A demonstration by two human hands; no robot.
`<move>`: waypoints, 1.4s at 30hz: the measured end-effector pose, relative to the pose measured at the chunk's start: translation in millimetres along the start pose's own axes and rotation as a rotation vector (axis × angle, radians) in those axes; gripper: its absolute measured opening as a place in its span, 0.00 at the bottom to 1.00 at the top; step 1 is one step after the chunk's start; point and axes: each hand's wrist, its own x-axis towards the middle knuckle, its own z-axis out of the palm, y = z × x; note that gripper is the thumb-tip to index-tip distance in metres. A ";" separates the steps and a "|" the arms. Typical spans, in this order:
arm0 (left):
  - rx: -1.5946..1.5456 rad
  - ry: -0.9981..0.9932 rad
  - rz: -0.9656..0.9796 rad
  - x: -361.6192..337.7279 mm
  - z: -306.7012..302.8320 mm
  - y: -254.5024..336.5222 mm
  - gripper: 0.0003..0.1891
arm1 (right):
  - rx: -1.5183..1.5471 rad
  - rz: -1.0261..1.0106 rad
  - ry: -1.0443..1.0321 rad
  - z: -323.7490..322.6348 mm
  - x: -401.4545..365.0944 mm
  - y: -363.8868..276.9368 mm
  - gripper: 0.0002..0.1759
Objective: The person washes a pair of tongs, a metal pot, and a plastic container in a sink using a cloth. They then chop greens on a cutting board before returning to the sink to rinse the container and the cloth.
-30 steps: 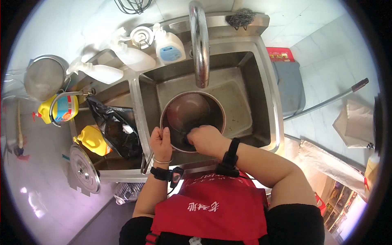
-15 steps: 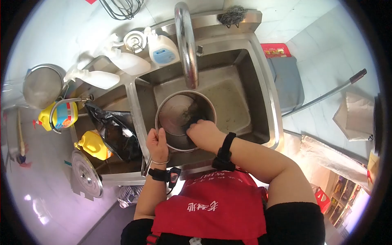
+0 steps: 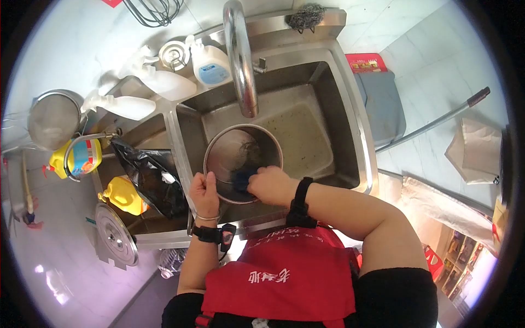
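Note:
A round metal pot (image 3: 221, 156) stands in the right-hand basin of the steel sink (image 3: 345, 139), near its front left corner. My left hand (image 3: 204, 195) grips the near left rim, thumb up along the edge. Inside the pot, my right hand (image 3: 272, 186) is closed on a dark blue scrubbing cloth (image 3: 240, 178) pressed against the near inner wall. The cloth is smeared by motion, so its exact shape cannot be made out. Murky dark residue shows on the pot's bottom. Over the pot's far side hangs the curved faucet (image 3: 240, 71).
White spray bottles (image 3: 167, 83) and a white bottle with a blue label (image 3: 212, 65) line the back left ledge. A black plastic bag (image 3: 156, 175) and a yellow jug (image 3: 124, 195) occupy the left basin. A steel lid (image 3: 116, 235) leans outside it. Steel wool (image 3: 307, 17) sits at the back.
My right hand and the cloth have shifted slightly left within the pot, and more of the cloth shows. My left hand keeps its hold on the rim. The whole view has shifted a little.

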 end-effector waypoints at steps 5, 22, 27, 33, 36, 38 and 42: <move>-0.227 -0.037 -0.120 2.4 -2.2 -2.3 0.16 | 0.254 0.189 0.264 -13.9 12.7 4.4 0.09; 0.193 -0.006 0.111 12.2 -1.6 37.8 0.17 | 0.165 -0.061 0.241 8.4 -19.9 -5.2 0.11; 0.354 -0.068 0.180 19.6 7.7 55.2 0.12 | -0.218 -0.089 0.154 -9.0 -24.0 30.5 0.07; 0.527 -0.071 0.333 31.4 7.3 57.5 0.10 | 0.021 0.002 0.498 -40.5 -33.4 20.1 0.07; 0.601 -0.052 0.481 39.6 3.1 54.9 0.09 | 0.186 0.067 0.670 -46.5 -41.7 22.4 0.10; 0.632 0.004 0.619 42.6 -2.4 51.6 0.11 | 0.333 0.169 0.694 -42.1 -45.8 30.8 0.12; 0.654 -0.001 0.746 43.8 -13.5 55.5 0.12 | 0.542 0.491 0.611 -44.4 -38.5 46.2 0.17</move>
